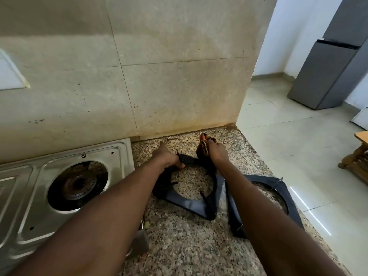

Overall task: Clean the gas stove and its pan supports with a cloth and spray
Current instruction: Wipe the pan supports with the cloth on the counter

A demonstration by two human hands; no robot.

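Two black frames lie on the speckled tabletop (179,246). The first pan support (179,199) sits dead centre. The second pan support (282,189) is just beside it toward 4 o'clock, and I can't tell whether their corners touch. My left grip (169,159) is curled onto the first support's far edge, at 11 o'clock on its ring, pinching the metal. My right grip (218,154) is clenched round a bunched brown-and-orange cloth (203,147), held against that same frame's far corner at 1 o'clock. Over at 8 o'clock is the steel gas stove (119,156), with its burner (78,187) showing in the round well. Spattered wall tiles (159,86) fill 12 o'clock, and a grey fridge (328,72) stands on the floor at 2 o'clock.
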